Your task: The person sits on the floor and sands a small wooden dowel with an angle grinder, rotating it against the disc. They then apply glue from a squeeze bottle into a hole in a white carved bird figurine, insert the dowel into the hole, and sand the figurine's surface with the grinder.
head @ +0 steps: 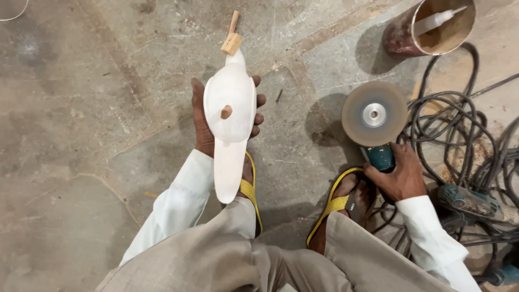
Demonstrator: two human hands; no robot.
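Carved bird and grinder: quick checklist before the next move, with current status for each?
1. Left hand grips the pale wooden bird around its body: ok.
2. Right hand holds the grinder by its body: ok.
3. Sanding disc apart from the bird: ok.
4. Disc spinning or stopped: cannot tell.
5. Cables lie tangled beside the right sandal: not ok.
6. Feet in open sandals near the disc: not ok.

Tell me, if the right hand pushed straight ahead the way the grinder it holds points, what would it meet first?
The right hand grips a teal angle grinder whose sanding disc leads. Ahead lies bare concrete floor, then probably the rusty red can further up, though depth is hard to judge.
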